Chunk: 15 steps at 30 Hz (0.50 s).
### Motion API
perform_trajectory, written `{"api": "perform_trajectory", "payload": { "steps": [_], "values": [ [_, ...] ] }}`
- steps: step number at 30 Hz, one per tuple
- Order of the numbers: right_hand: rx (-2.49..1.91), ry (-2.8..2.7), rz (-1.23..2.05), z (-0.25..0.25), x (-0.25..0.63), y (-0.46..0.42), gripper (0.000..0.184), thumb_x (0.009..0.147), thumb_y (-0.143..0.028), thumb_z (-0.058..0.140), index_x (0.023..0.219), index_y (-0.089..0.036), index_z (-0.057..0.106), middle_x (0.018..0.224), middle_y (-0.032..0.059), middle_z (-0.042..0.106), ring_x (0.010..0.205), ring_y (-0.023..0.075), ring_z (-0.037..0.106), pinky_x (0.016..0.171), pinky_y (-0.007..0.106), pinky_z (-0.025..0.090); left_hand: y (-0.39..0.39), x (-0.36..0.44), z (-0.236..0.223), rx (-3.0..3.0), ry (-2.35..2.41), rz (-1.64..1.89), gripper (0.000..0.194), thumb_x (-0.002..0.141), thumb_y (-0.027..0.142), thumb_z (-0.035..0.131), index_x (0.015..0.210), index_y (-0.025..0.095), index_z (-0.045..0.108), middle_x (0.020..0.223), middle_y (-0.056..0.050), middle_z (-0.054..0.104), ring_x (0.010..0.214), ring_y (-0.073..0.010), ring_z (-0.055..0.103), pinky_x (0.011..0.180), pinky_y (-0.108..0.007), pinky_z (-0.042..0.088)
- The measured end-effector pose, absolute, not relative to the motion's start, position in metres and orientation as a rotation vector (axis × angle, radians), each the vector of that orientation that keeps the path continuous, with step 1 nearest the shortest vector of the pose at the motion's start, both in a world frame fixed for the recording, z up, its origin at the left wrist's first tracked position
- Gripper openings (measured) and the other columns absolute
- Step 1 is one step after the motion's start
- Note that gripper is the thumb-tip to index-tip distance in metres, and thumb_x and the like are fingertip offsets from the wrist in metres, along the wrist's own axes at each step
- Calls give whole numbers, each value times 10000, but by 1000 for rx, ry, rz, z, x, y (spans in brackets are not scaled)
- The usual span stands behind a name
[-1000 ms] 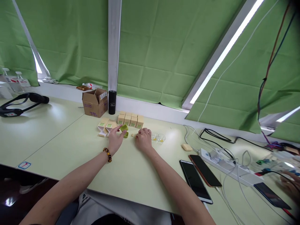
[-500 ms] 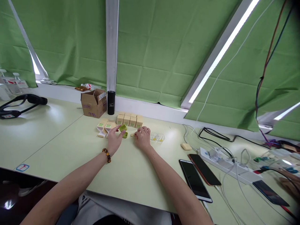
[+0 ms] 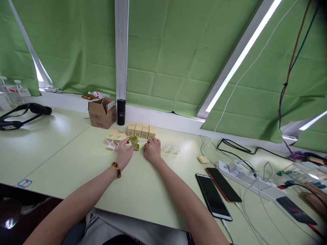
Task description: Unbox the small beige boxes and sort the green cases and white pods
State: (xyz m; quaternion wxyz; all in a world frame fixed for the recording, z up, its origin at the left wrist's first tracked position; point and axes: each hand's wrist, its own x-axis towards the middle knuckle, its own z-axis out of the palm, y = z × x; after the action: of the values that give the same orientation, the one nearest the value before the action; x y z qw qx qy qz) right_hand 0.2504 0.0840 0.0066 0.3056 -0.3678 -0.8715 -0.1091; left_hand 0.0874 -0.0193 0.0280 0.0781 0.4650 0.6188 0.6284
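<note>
My left hand (image 3: 124,152) has its fingers closed round a small green case (image 3: 134,139), whose hinged halves stand apart. Just right of it, my right hand (image 3: 152,149) rests low over the table with fingertips bunched; a small pale item at them is mostly hidden, and I cannot make out what it is. Close to that hand's right side is a clear plastic tray (image 3: 175,150) with round wells and yellowish bits inside. Left of my left hand lie opened cardboard boxes (image 3: 111,140) with green windows. A row of several small closed cardboard boxes (image 3: 141,130) stands behind both hands.
A brown carton (image 3: 101,115) and a black tumbler (image 3: 121,112) stand at the back. To the right are phones (image 3: 213,195), a power strip (image 3: 245,178), tangled cables and a cream-coloured case (image 3: 203,159). A black headset (image 3: 30,109) lies far left.
My right hand has shifted slightly left, closer to the green case, and now covers the small pale item on the table. My left hand stays in place with the case.
</note>
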Motion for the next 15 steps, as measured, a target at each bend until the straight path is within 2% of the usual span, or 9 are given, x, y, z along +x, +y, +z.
{"api": "perform_trajectory", "payload": {
  "steps": [6, 8, 11, 15],
  "values": [
    [-782, -2302, -218, 10, 240, 68, 201, 895, -297, 695, 1073, -220, 748, 1122, 103, 615, 1174, 301, 448, 1040, 467, 304, -19, 87, 29, 1360, 1848, 1894, 454, 858, 488, 730, 1232, 232, 736, 1081, -87, 684, 978, -239, 591, 953, -409, 486],
    [-732, -2335, -221, 10, 233, 66, 178, 900, -324, 699, 1039, -230, 759, 1113, 96, 612, 1162, 297, 446, 1038, 469, 305, -20, 87, 31, 1343, 1856, 1908, 440, 851, 469, 737, 1219, 227, 740, 1089, -90, 681, 979, -237, 594, 940, -402, 492],
    [-759, -2353, -228, 8, 224, 68, 82, 885, -253, 698, 901, -235, 777, 1067, 91, 612, 1137, 289, 442, 1036, 468, 306, -20, 85, 33, 1307, 1873, 1912, 434, 829, 431, 759, 1213, 229, 741, 1086, -88, 678, 977, -235, 604, 927, -395, 497],
    [-818, -2334, -225, 8, 222, 75, 105, 885, -217, 688, 848, -229, 785, 1034, 95, 615, 1116, 287, 439, 1034, 467, 308, -18, 81, 36, 1309, 1882, 1908, 435, 802, 346, 775, 1221, 234, 735, 1094, -83, 701, 1006, -237, 620, 946, -397, 480]
  ]
}}
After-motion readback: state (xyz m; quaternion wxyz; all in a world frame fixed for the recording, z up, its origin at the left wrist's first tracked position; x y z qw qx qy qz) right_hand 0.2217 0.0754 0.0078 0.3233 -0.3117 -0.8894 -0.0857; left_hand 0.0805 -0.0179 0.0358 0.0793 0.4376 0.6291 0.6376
